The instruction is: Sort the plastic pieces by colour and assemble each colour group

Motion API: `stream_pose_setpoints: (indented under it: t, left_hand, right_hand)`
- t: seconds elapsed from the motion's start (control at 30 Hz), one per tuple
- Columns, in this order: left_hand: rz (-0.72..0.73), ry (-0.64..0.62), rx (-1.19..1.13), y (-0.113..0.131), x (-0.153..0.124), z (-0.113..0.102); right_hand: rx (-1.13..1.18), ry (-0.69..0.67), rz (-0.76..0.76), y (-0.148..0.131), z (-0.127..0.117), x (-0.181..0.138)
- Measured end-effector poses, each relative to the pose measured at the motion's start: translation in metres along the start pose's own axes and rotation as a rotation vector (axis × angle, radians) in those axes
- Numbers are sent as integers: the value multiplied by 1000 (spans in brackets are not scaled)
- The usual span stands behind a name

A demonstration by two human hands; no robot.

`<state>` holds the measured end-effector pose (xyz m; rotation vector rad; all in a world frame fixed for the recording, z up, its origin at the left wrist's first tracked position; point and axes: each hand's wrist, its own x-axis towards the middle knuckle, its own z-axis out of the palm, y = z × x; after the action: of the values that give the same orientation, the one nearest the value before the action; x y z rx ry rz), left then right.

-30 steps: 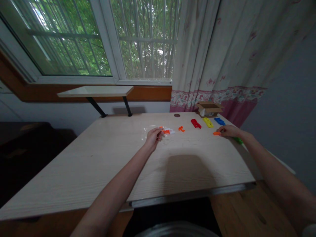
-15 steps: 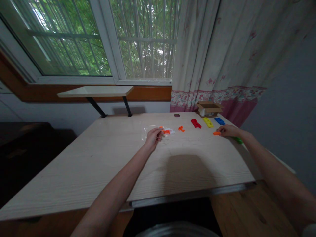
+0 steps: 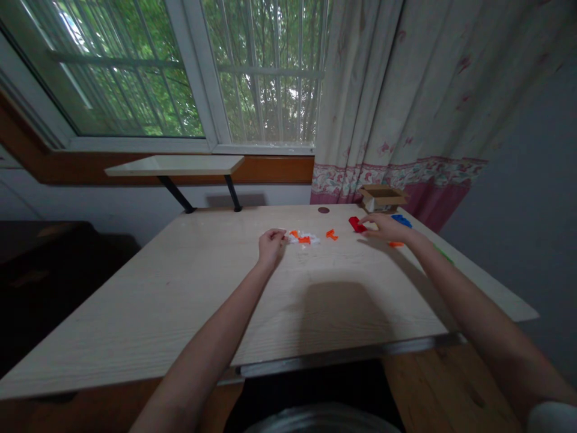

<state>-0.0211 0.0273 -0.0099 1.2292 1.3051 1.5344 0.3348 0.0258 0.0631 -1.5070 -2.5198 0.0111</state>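
Note:
My left hand [image 3: 270,243] rests on the wooden table [image 3: 189,300] with its fingers curled shut, right at the edge of a clear plastic wrapper [image 3: 303,238] holding white and orange pieces. I cannot tell what its fingers hold. My right hand [image 3: 387,227] lies stretched out and open, fingertips at the red plastic piece [image 3: 356,224]; it covers the yellow piece. A small orange piece [image 3: 396,244] lies loose on the table just under that wrist. Another orange piece [image 3: 331,234] sits between the wrapper and the red one. A blue piece [image 3: 401,220] shows behind my right hand.
An open cardboard box [image 3: 381,197] stands at the table's far right corner by the curtain. A green piece [image 3: 444,255] peeks out beyond my right forearm. A brown round cap [image 3: 323,210] sits in the tabletop, and a small shelf [image 3: 174,165] juts out under the window.
My right hand let go of the orange piece and moved left over the yellow piece to the red one. My left hand drew slightly back from the wrapper and closed.

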Motion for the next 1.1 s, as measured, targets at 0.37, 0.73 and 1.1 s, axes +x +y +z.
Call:
stream_pose_setpoints:
  t: [0.37,0.73,1.1]
  left_hand:
    - [579,-368,902,-13,-4,-11]
    - [441,-281,1043,-5,0,-17]
    - [406,-263,1027,-4,-1,-16]
  right_hand:
    - [190,95,-267,-98,67,82]
    - [233,-34,-291,-120,88,131]
    - [138,-98,-233,-135,93,144]
